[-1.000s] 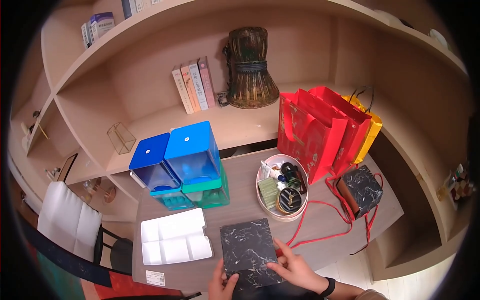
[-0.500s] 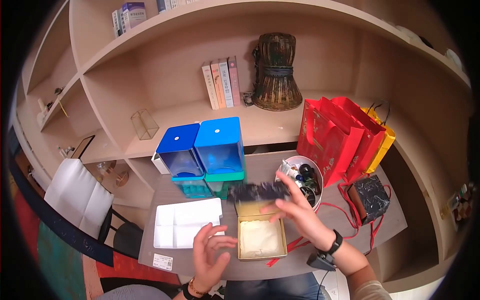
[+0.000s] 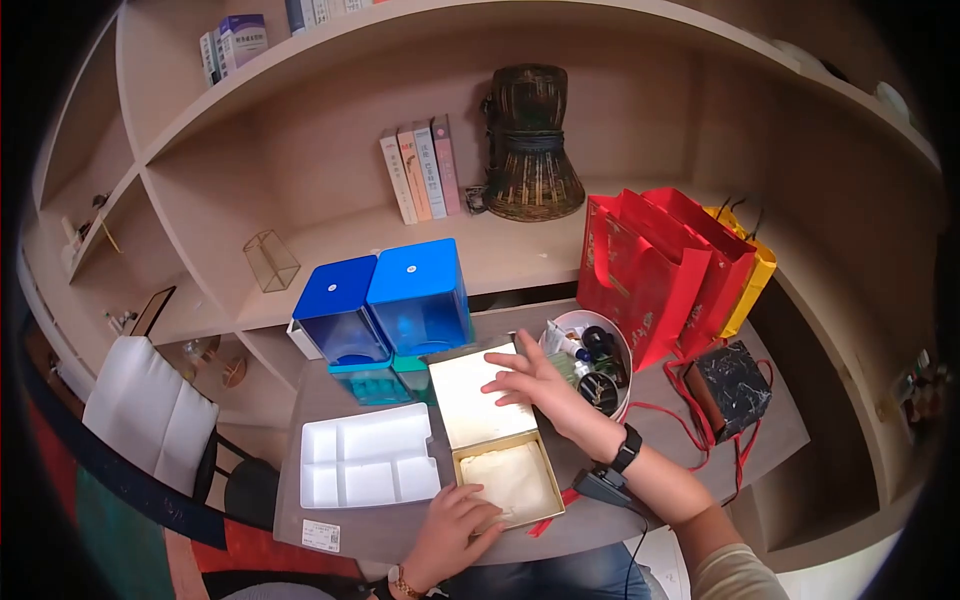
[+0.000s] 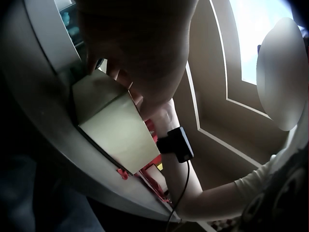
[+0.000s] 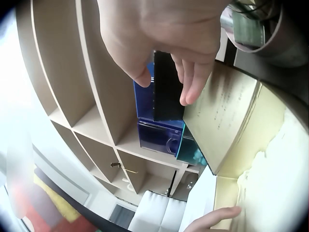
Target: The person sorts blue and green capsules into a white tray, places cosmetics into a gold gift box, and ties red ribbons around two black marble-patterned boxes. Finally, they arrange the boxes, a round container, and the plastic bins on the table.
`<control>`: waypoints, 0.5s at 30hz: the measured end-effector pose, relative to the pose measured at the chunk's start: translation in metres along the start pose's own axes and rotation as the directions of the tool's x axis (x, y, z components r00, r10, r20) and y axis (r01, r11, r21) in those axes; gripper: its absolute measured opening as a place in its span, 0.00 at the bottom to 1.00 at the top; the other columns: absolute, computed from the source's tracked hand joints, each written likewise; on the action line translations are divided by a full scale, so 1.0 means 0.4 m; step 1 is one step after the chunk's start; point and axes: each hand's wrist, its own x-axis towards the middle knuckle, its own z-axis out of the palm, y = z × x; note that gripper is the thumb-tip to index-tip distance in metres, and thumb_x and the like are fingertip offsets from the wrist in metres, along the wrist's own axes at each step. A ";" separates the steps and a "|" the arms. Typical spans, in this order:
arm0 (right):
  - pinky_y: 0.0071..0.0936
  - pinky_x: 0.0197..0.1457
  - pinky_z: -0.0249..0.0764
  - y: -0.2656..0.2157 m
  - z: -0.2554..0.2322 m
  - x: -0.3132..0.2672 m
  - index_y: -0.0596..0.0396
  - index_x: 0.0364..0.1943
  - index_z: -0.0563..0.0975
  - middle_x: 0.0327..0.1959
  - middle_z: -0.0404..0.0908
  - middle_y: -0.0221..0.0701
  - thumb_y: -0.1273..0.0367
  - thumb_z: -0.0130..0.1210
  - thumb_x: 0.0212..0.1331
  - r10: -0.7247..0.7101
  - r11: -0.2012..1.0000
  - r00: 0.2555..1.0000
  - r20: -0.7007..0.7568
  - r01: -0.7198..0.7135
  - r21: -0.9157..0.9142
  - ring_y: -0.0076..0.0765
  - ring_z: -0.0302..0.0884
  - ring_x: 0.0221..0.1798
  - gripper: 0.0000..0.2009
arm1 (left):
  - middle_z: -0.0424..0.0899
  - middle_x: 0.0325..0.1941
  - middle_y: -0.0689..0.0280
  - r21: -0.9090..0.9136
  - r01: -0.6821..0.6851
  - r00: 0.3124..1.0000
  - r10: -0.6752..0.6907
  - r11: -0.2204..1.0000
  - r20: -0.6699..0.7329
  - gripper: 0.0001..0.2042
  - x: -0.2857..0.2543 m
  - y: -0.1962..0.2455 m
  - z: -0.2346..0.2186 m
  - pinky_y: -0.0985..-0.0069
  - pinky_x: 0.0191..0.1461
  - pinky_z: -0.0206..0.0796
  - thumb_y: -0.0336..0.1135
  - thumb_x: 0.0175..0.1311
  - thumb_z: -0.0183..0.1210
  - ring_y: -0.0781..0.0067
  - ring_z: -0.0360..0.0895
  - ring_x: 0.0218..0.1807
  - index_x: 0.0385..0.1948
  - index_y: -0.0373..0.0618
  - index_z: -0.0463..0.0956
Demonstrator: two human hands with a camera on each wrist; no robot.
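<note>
A box (image 3: 550,470) with a gold-lined rim sits on the table near its front edge. Its lid (image 3: 468,395) is swung up and back, pale inside face showing; the right wrist view reveals lines of small print on that face. Cream-coloured wrapping or padding (image 3: 508,482) fills the box. My right hand (image 3: 545,395) is at the lid's right side, fingers spread over its inner face, thumb apart from them. Relaxed fingers of my left hand (image 3: 455,530) rest at the box's near left edge.
A white divided tray (image 3: 370,455) lies left of the box, with blue-lidded containers (image 3: 415,290) behind. At the right stand a round tub (image 3: 625,360) of toiletries, red gift bags (image 3: 640,280), and a black marbled box (image 3: 735,390) with red ribbon (image 3: 650,408).
The black marbled box was closed in both hands, then sat on the table with its lid lifting. Now the lid leans farther back and my left hand has come to the box's edge.
</note>
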 end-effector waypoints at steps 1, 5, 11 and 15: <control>0.27 0.54 0.77 -0.008 0.003 -0.015 0.58 0.74 0.30 0.64 0.68 0.43 0.71 0.51 0.66 -0.043 0.999 0.998 -0.052 0.042 -0.031 0.37 0.79 0.54 0.44 | 0.82 0.45 0.65 -0.016 0.008 1.000 -0.008 1.000 -0.006 0.11 -0.002 0.001 0.000 0.57 0.66 0.59 0.38 0.59 0.64 0.59 0.73 0.59 0.39 0.45 0.81; 0.32 0.54 0.75 -0.040 -0.046 -0.089 0.59 0.69 0.58 0.61 0.70 0.42 0.69 0.58 0.59 -0.365 0.797 0.921 -0.132 0.236 -0.556 0.38 0.79 0.53 0.34 | 0.83 0.42 0.65 0.006 0.012 1.000 -0.012 1.000 -0.023 0.10 0.002 0.014 -0.010 0.56 0.66 0.60 0.38 0.58 0.66 0.60 0.74 0.58 0.37 0.46 0.81; 0.42 0.57 0.70 -0.073 -0.125 -0.198 0.60 0.51 0.75 0.51 0.75 0.41 0.63 0.64 0.50 -0.539 0.194 0.832 -0.129 -0.026 -0.981 0.50 0.75 0.52 0.24 | 0.78 0.35 0.69 -0.051 -0.336 0.901 0.305 0.941 -0.308 0.14 0.080 0.102 -0.141 0.66 0.46 0.67 0.28 0.57 0.63 0.67 0.75 0.40 0.46 0.45 0.79; 0.41 0.55 0.69 -0.047 -0.119 -0.224 0.58 0.51 0.75 0.42 0.77 0.40 0.54 0.66 0.48 -0.464 -0.022 0.875 -0.136 -0.165 -0.986 0.47 0.77 0.46 0.29 | 0.76 0.29 0.67 -0.233 -0.518 0.795 0.363 0.823 -0.487 0.12 0.093 0.189 -0.276 0.63 0.39 0.69 0.26 0.52 0.65 0.63 0.75 0.33 0.39 0.49 0.79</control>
